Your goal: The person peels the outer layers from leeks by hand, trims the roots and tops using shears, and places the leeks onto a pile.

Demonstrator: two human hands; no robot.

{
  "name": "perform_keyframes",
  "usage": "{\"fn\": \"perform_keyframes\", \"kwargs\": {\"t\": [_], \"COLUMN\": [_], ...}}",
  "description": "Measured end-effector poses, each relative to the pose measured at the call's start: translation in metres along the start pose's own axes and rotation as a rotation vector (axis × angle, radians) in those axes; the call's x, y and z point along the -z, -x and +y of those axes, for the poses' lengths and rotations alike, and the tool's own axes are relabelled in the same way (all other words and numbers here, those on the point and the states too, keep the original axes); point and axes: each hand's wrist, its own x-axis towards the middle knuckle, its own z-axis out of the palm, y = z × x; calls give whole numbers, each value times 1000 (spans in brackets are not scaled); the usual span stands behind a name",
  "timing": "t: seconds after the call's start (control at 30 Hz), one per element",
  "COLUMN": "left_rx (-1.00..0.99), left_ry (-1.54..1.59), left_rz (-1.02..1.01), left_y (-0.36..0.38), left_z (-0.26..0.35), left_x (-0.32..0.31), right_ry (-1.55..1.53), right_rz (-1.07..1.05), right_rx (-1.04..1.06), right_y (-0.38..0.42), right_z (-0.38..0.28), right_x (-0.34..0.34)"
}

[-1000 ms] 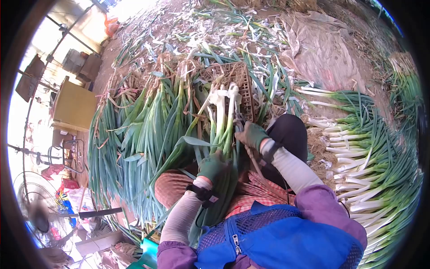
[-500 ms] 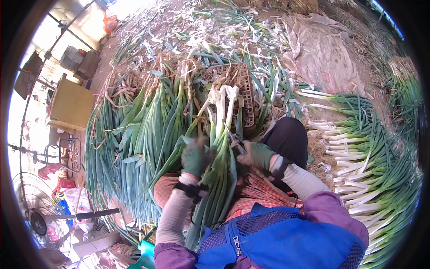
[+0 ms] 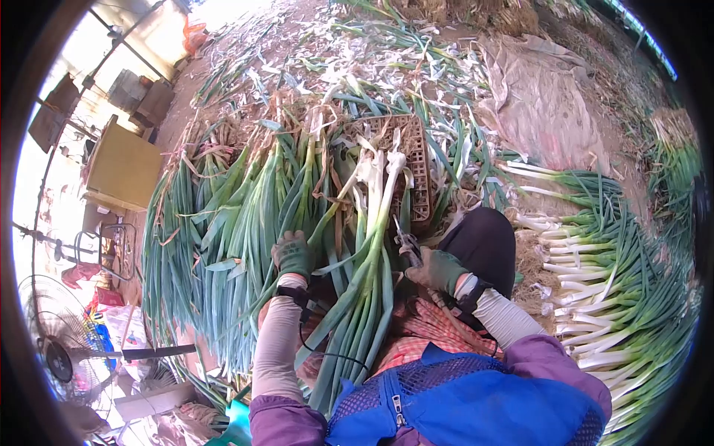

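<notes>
Resting on lap, leek bundle touched by spread left hand; small blade pinched in right hand; brown crate strewn with trimmings.

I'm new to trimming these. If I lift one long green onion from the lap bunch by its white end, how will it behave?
Probably half stiff, half floppy: the white stalks lie straight, while the green leaves bend and droop over the lap. It would likely sag at the leaf end. It looks light alone. The knife in the right hand suggests it cuts easily, so it may bruise.
</notes>
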Motion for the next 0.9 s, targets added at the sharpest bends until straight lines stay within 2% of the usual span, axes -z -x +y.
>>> {"fn": "perform_keyframes", "kwargs": {"t": [0.03,0.17,0.27,0.3,0.33,0.4,0.5,0.6,0.7,0.8,0.83,0.9], "left_rx": [-4,205,176,61,-32,-56,-106,-323,-188,-125,-111,-97], "left_ry": [-93,101,33,-6,-189,-33,481,957,973,962,954,925], "left_rz": [71,-272,-392,-385,-205,-307,-505,-620,-586,-452,-396,-369], "left_y": [-4,-23,-31,-28,-15,-7,27,40,47,34,33,38], "left_z": [0,1,-14,-21,-25,-38,-43,-31,13,46,54,66], "left_x": [-8,-38,-23,-1,25,61,122,118,100,39,22,22], "right_ry": [24,76,17,-7,-32,-90,-127,-285,-733,-615,-496,-401], "right_rz": [20,29,-15,1,11,34,130,69,-110,8,99,36], "right_rx": [-4,-25,-53,-55,-56,-43,15,10,-93,-11,98,198], "right_y": [-6,-14,-10,-11,-11,-12,-20,-20,-4,6,28,48], "right_z": [4,6,5,7,11,18,25,24,10,15,5,14], "right_x": [-6,-13,-7,-6,-7,-15,-22,-19,-5,-10,-1,-12]}}
